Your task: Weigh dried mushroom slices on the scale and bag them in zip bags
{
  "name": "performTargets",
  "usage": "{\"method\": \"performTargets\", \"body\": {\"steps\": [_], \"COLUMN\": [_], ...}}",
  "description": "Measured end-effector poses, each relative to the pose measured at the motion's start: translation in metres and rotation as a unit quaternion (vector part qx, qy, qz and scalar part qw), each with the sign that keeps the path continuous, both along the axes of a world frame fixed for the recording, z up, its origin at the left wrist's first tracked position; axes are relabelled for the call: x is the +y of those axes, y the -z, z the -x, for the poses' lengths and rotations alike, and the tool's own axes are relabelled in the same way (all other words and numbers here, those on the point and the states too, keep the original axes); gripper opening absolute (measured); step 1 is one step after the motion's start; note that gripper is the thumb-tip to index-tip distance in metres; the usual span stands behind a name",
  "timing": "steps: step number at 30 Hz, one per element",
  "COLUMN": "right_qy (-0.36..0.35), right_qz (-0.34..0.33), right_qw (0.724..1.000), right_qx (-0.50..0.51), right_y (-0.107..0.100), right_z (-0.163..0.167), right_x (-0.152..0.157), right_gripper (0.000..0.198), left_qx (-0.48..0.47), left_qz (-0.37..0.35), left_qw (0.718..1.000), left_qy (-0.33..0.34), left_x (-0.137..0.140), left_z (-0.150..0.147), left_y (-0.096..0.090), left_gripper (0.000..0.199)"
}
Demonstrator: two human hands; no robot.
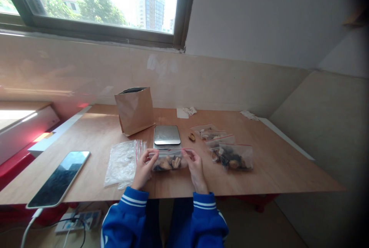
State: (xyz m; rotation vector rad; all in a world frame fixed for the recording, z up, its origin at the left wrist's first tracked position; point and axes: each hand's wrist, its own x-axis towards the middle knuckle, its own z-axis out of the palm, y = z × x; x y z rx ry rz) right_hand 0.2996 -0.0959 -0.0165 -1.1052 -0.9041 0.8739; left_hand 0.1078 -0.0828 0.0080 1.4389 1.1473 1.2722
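Both hands pinching one small zip bag (pixel 170 161) at the tabletop (pixel 259 179) front edge.
Left hand (pixel 143 169) and right hand (pixel 196 167) are gripping opposite ends — bag's long axis running left-right between them, just before the scale (pixel 167 134).

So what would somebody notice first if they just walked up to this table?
Probably the two hands, left hand and right hand, pinching a small clear bag of nuts at the table's near edge. Just behind it sits a silver scale, with a brown paper bag standing open to its left.
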Motion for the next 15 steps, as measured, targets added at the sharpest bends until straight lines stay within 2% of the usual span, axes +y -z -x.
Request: {"method": "performTargets", "body": {"steps": [4, 9, 15], "right_qy": [-0.056, -0.076, -0.115], "right_qz": [-0.009, -0.014, 0.002], "right_qw": [0.998, 0.997, 0.993], "right_qx": [0.031, -0.005, -0.008], "right_y": [-0.0080, -0.0061, -0.0009], "right_z": [0.0020, 0.0007, -0.0055], "right_x": [-0.0045, -0.0066, -0.0082], "right_gripper": [0.044, 0.026, 0.025], "left_qx": [-0.010, -0.022, -0.005], "left_qz": [0.007, 0.001, -0.015], "left_qw": [1.000, 0.999, 1.000], "left_qy": [0.027, 0.048, 0.022], "left_x": [-0.0014, -0.0008, 0.0008], "left_z": [-0.0010, -0.0019, -0.0011], "left_y": [-0.0010, 0.0021, 0.0045], "left_gripper": [0.030, 0.026, 0.026]}}
